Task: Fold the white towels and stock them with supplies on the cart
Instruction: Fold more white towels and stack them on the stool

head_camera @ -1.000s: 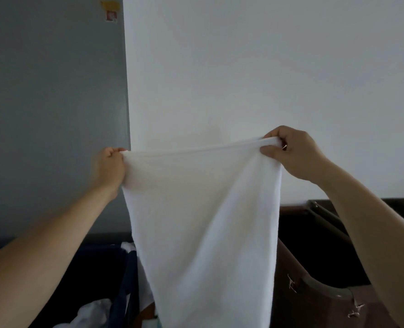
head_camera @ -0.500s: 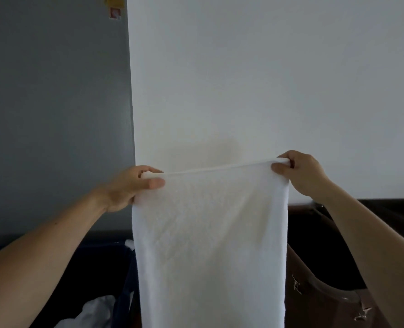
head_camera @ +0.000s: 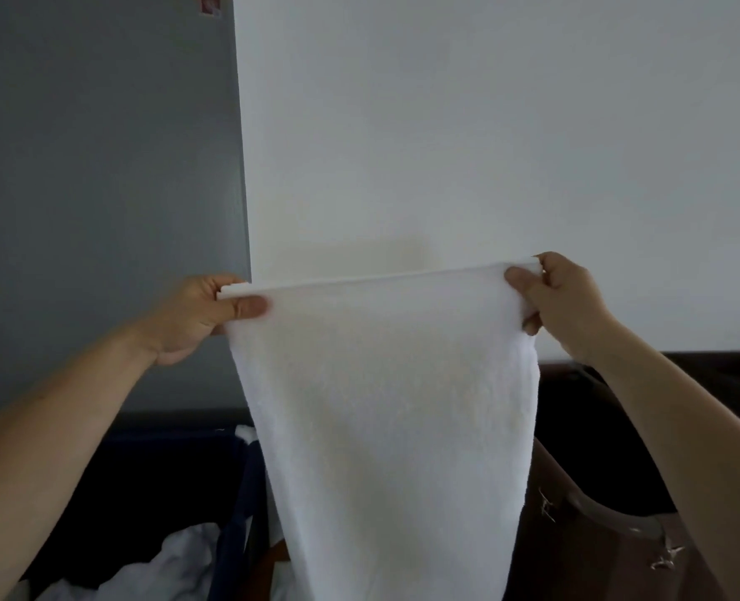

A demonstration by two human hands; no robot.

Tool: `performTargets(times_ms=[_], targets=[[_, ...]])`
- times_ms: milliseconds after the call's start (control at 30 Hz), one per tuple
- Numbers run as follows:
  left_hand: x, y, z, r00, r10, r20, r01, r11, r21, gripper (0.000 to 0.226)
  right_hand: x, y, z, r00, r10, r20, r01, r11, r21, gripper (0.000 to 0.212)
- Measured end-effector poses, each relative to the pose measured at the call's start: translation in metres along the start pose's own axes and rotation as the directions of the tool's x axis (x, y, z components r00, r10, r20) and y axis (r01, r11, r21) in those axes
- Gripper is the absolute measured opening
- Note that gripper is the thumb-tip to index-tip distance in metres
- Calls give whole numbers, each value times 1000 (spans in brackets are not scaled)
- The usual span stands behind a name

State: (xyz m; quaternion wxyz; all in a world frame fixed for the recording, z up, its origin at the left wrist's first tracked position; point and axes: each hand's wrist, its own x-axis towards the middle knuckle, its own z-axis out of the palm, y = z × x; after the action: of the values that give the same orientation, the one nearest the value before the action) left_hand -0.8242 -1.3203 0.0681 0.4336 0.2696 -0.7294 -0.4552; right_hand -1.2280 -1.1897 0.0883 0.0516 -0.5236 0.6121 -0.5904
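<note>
The white terry-cloth towel (head_camera: pixel 385 427) hangs before the pale wall (head_camera: pixel 489 123), top corners pinched by the left hand (head_camera: pixel 199 316) and right hand (head_camera: pixel 565 303); it looks limp and light, best held at corners

White wall (head_camera: pixel 489 123), grey panel (head_camera: pixel 99 167) left, dim light.

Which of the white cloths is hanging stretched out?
The towel pinched by left hand and right hand; the crumpled cloth lies in the dark bin.
</note>
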Motion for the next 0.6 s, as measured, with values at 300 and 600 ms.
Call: performTargets(times_ms=[300,600], targets=[[2,-11,23,970,71,-232,-117,975,-188,22,-12,-3,2,996,-47,-73,56,992,117,21],[2,-29,20,957,176,-232,-156,982,103,21,-21,17,-16,929,29,369,-63,995,79,15]])
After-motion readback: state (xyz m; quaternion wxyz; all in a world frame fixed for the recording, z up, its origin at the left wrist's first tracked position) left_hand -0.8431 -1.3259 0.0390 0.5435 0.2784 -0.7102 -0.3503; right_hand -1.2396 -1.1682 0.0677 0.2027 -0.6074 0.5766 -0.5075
